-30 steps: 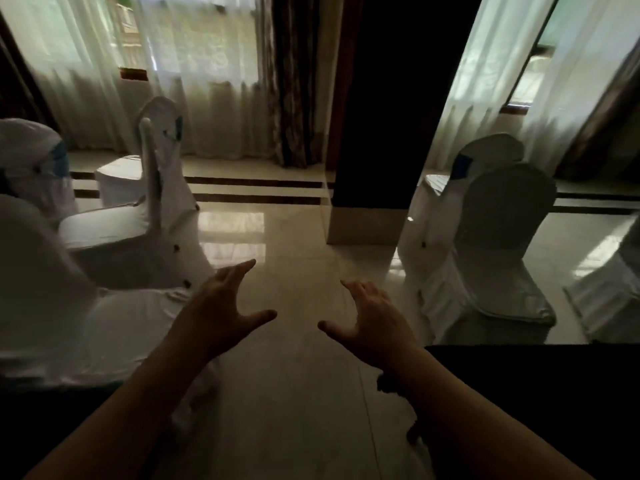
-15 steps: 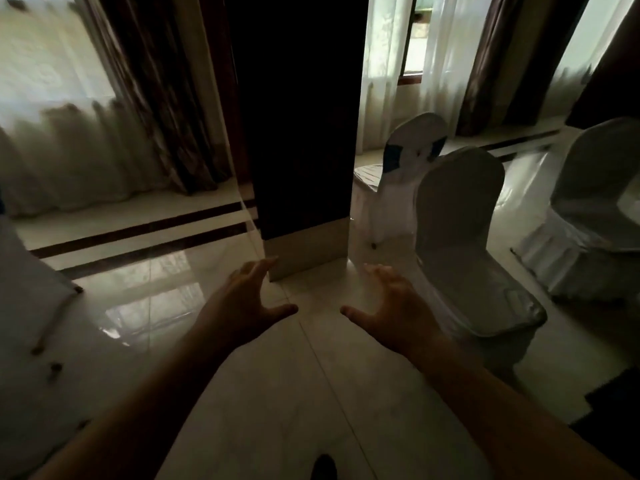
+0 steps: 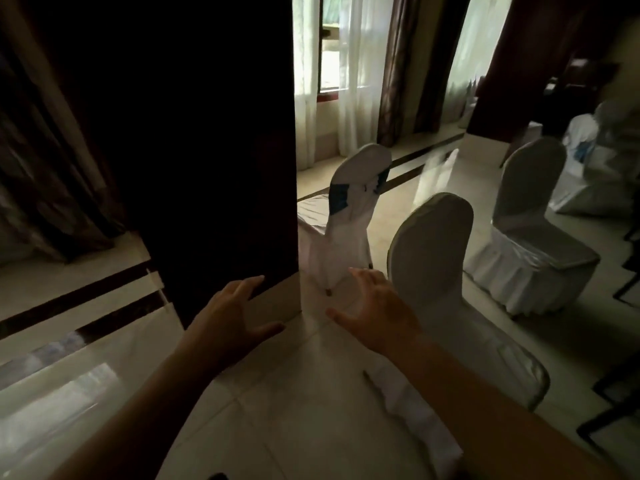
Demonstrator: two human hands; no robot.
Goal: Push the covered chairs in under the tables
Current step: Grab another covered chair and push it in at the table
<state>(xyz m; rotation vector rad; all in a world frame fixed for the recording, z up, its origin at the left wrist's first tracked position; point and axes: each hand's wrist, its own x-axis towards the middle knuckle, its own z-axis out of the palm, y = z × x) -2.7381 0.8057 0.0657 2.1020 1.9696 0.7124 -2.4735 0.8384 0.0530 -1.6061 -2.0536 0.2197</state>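
Both my hands are held out in front of me, fingers spread, holding nothing. My left hand (image 3: 231, 317) hovers before the base of a dark pillar. My right hand (image 3: 375, 311) is just left of the nearest white-covered chair (image 3: 433, 244), close to its back but apart from it. Behind that chair stands a second covered chair (image 3: 349, 216) with a blue sash, seen edge-on. A third covered chair (image 3: 530, 216) with a pleated skirt stands to the right. No table top shows clearly; dark table legs appear at the right edge.
A wide dark pillar (image 3: 194, 150) with a pale base rises straight ahead. Curtained windows (image 3: 332, 64) line the far wall. Glossy tiled floor (image 3: 294, 410) spreads below. More covered chairs (image 3: 585, 168) sit at far right, by dark frame legs (image 3: 620, 375).
My view has swung right: the pillar now fills the left and the chairs have come nearer and toward centre. Both hands stay spread and empty, the right one now close to the nearest chair's back.
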